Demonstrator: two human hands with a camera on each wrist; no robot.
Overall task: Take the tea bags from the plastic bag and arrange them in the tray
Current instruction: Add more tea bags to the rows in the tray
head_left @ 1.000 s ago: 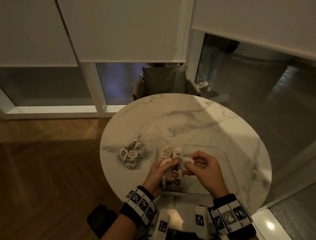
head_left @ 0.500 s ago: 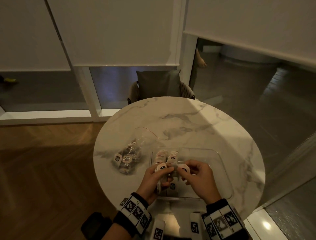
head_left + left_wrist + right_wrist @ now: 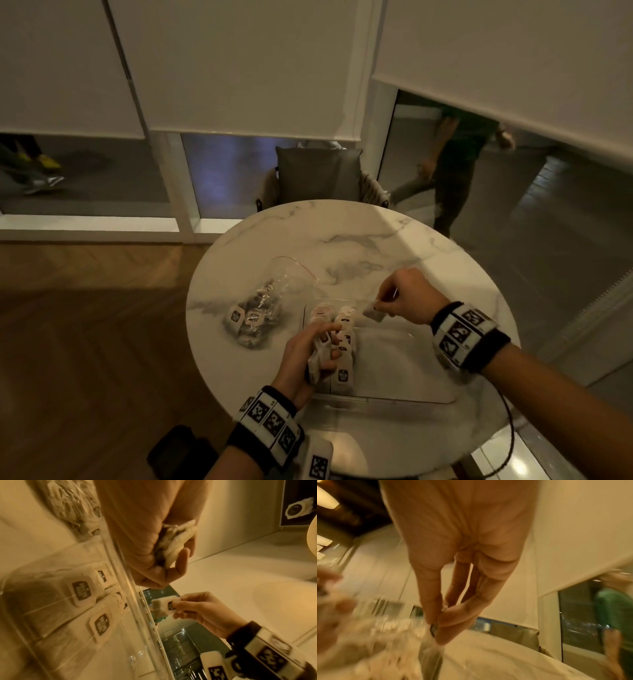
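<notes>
Some tea bags (image 3: pixel 344 337) already lie in the clear tray (image 3: pixel 411 387), lined up in a row along its left side. In the left wrist view their paper tags face up, side by side. I cannot count them for sure, because the left hand covers part of the row.

More tea bags are not in the tray yet. The left hand (image 3: pixel 308 359) has its fingers curled around a small bunch of tea bags (image 3: pixel 175 543), holding them over the left side of the tray. The right hand (image 3: pixel 407 296) is up over the far edge of the tray. Its thumb and first finger pinch the paper tag (image 3: pixel 167 605) of one tea bag, and that bag seems to hang below the fingers, though it is blurry in the right wrist view.

On the round table (image 3: pixel 394 240), just to the left of the tray, sits the plastic bag (image 3: pixel 263 305). It still has a pile of tea bags inside it.

So I think the job is only partly done. The one bag in the right hand needs a spot, then the bunch in the left hand, then all the bags left in the plastic bag. Most of the tray is bare, so there looks to be plenty of room for them.
</notes>
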